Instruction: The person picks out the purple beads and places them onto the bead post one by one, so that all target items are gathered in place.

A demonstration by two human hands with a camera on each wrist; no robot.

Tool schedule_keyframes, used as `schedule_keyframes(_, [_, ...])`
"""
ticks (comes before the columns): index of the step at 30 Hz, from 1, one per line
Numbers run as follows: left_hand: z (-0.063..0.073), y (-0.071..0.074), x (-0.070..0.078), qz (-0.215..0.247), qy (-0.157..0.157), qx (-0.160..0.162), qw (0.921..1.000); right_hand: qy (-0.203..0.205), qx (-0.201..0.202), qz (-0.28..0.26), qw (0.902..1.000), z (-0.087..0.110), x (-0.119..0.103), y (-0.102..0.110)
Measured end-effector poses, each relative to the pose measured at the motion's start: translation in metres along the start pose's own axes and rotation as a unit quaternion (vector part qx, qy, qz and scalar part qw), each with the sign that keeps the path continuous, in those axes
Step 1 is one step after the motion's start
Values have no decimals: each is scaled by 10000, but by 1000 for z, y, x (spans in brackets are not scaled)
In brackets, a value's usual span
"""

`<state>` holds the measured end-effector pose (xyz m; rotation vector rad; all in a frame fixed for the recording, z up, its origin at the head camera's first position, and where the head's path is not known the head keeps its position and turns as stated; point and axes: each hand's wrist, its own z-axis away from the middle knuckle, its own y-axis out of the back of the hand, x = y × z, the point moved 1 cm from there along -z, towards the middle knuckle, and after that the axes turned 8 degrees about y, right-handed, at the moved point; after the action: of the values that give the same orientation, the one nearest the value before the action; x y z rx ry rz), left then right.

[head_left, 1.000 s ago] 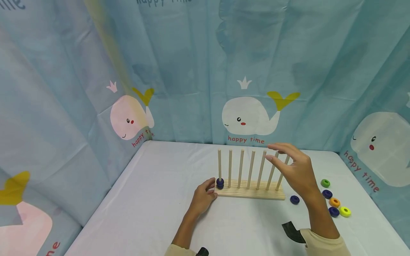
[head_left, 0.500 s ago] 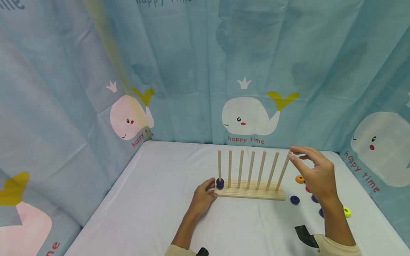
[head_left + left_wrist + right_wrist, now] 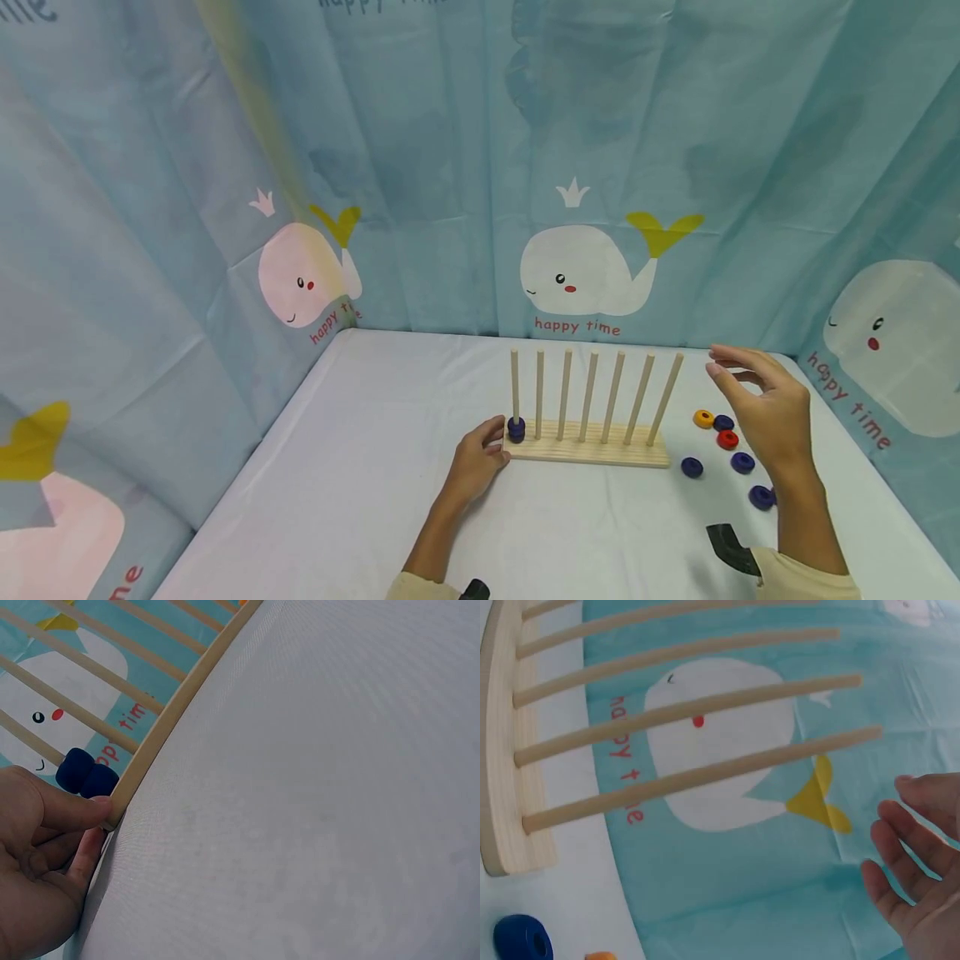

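A wooden peg rack (image 3: pixel 585 450) stands on the table, its several upright pegs rising from a long flat base. Two dark blue beads (image 3: pixel 516 430) are stacked on its leftmost peg; they also show as blue beads (image 3: pixel 86 772) in the left wrist view. My left hand (image 3: pixel 474 462) grips the left end of the base between thumb and fingers. Raised to the right of the rack, my right hand (image 3: pixel 772 408) holds nothing, its fingers relaxed and the thumb apart from them. In the right wrist view this hand (image 3: pixel 922 862) is beyond the tip of the nearest peg (image 3: pixel 705 776).
Loose beads lie right of the rack: an orange bead (image 3: pixel 703 418), a red bead (image 3: pixel 727 439) and several blue ones, such as the blue bead (image 3: pixel 692 467) nearest the base. My right arm hides part of this area. A whale-printed curtain (image 3: pixel 435 167) surrounds the white table (image 3: pixel 360 467).
My right hand has moved rightward from above the rack's right-hand pegs to beyond its right end, uncovering the pegs and some beads. The left hand and rack have stayed in place.
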<state>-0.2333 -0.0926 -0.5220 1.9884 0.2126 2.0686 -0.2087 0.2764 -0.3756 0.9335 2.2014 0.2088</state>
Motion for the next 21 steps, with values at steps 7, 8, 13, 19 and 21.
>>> schedule_keyframes(7, [0,0,0,88,-79,-17,9999,-496,-68,214,9985,3,17,3])
schedule_keyframes(8, [0,0,0,91,-85,-11,9999,-565,-108,231,9981,3,19,3])
schedule_keyframes(13, [-1,0,1,39,-32,13,10000,-900,-331,376,9947,5,29,4])
schedule_keyframes(19, [0,0,2,68,-35,9,10000,-1242,-711,547,9882,10,45,2])
schedule_keyframes(21, [0,0,2,67,-35,8,10000,-1319,-827,578,9861,11,51,2])
